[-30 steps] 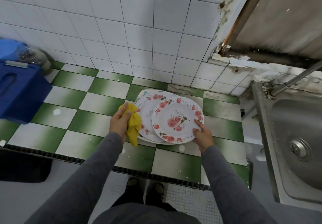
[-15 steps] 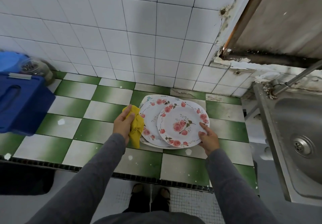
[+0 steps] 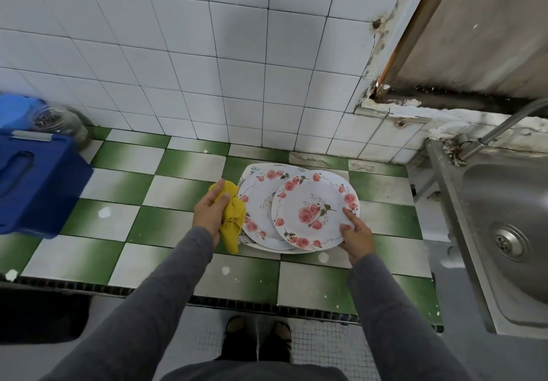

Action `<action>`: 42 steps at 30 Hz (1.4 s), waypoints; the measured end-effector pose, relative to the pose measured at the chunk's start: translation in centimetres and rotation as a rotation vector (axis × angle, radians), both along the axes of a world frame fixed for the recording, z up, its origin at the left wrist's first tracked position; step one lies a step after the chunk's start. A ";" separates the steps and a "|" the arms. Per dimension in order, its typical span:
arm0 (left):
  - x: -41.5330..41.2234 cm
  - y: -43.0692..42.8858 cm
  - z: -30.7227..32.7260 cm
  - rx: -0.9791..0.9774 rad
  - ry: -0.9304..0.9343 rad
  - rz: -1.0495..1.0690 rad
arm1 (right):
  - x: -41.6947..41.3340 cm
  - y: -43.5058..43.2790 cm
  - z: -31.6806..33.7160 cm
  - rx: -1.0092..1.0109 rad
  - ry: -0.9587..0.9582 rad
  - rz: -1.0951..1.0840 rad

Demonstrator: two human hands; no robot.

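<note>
The top plate (image 3: 314,210) sits offset toward 3 o'clock over the plate stack (image 3: 256,202) on the checkered desk (image 3: 115,186), and the right hand (image 3: 357,239) pinches its rim at about 4 o'clock. The yellow cloth (image 3: 232,217) is bunched in the left hand (image 3: 207,213), fingers curled round it, just off the stack's 9 o'clock edge. So from that hand the plate's face lies toward 3 o'clock, near but not touching.

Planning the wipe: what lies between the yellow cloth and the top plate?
In the head view, only the exposed part of the lower rose plate lies between the cloth and the top plate.
</note>
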State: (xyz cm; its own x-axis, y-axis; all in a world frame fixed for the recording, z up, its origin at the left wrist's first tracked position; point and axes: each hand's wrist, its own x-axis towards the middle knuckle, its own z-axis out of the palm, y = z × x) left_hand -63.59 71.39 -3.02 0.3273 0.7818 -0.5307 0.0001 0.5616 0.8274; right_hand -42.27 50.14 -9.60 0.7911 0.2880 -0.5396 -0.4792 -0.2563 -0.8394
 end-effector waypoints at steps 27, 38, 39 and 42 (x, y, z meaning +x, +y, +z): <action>5.1 -0.6 1.9 0.049 -0.086 -0.207 | 0.2 -1.7 5.9 0.186 0.122 -0.195; 15.0 -5.6 3.9 0.099 -0.157 -0.511 | 4.0 -10.5 11.3 0.240 0.009 -0.448; 15.9 -6.4 4.2 0.099 -0.174 -0.537 | 4.3 -11.4 11.5 0.250 -0.003 -0.480; 18.8 -9.2 5.1 0.100 -0.211 -0.626 | 4.7 -14.3 12.3 0.238 -0.053 -0.600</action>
State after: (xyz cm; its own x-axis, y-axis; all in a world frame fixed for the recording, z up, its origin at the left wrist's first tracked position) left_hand -44.78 62.16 2.05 0.8242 0.4525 -0.3404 0.1335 0.4289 0.8934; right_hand -37.53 35.79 2.71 0.8754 -0.1052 -0.4717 -0.4382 0.2389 -0.8665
